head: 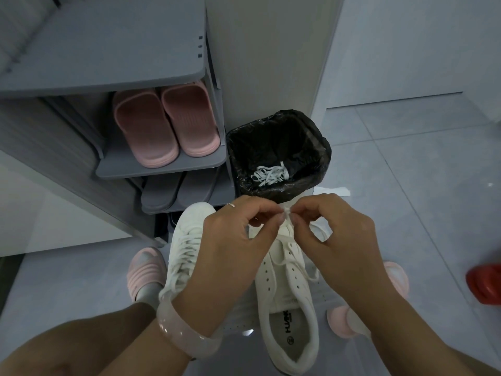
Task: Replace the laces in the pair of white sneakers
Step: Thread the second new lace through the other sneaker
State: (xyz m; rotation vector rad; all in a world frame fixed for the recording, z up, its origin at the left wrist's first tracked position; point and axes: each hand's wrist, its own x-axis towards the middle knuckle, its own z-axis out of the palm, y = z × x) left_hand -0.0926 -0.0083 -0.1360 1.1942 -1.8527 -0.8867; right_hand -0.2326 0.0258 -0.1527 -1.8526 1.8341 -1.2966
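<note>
A grey shoe rack [113,47] holds pink slippers [165,126] on its middle shelf. Beside it, a bin lined with a black bag [320,147] contains a tangle of discarded white laces [268,173]. On the floor before the bin stand two white sneakers: the left sneaker [187,240] fully laced, the right sneaker [287,297] laced only near the toe. Above it, the left hand [233,240] and right hand [344,240] each pinch the new lace [286,213], apparently near its end.
</note>
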